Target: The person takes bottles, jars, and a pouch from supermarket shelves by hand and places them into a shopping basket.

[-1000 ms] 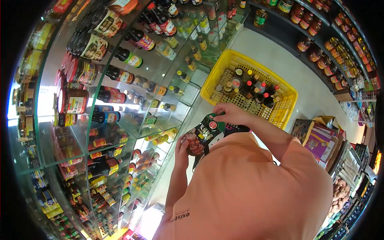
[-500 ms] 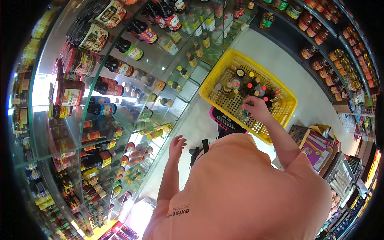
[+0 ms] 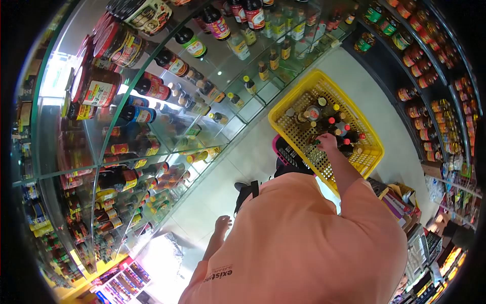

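Note:
A yellow plastic basket [image 3: 373,161] with perforated walls stands on the floor, several bottles [image 3: 333,120] with red, yellow and dark caps upright inside it. Over the basket's near side is my right hand [image 3: 328,142], fingers pinched around what looks like a small bottle [image 3: 317,143]; the hand hides most of it. My left hand [image 3: 221,224] hangs low by my side, near the glass shelves, its fingers loosely bent and apart with nothing in them.
Glass shelves [image 3: 195,152] full of sauce bottles and jars run along the left. Dark shelves [image 3: 405,81] with jars curve round the right. Cardboard boxes [image 3: 400,200] stand at the lower right. A black and pink item [image 3: 288,152] is beside the basket.
My view has shifted, so the basket appears further right. My right hand has gone lower into the basket with the small bottle. My left hand has dropped down towards my side.

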A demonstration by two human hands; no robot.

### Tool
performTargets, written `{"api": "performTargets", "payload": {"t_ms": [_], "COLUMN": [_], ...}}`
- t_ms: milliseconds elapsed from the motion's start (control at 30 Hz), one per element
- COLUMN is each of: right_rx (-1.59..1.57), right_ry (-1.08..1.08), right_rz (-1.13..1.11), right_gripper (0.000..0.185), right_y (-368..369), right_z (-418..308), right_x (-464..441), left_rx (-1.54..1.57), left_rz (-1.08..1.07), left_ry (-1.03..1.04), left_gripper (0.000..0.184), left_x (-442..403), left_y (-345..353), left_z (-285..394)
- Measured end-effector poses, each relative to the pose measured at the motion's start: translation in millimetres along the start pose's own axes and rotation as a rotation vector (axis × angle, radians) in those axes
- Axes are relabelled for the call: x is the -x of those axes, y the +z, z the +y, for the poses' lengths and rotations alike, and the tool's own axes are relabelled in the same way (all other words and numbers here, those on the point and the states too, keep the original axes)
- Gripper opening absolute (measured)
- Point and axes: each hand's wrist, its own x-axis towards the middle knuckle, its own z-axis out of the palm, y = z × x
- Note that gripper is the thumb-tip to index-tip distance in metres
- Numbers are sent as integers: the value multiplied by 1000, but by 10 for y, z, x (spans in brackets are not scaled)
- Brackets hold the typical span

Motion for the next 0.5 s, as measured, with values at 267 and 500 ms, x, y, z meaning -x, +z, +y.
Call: {"api": "performTargets", "payload": {"t_ms": [267, 500], "right_rx": [-77, 112], "right_ry": [100, 14], "right_rz": [84, 202], "right_gripper": [19, 34], "right_y": [243, 206], "right_z": [163, 384], "right_x": [-535, -787], "left_rx": [297, 445], "left_rz": [182, 184], "left_ry": [-325, -298], "left_gripper": [31, 30], "left_x": [362, 204], "left_y": [-122, -162], "left_z": [302, 524]}}
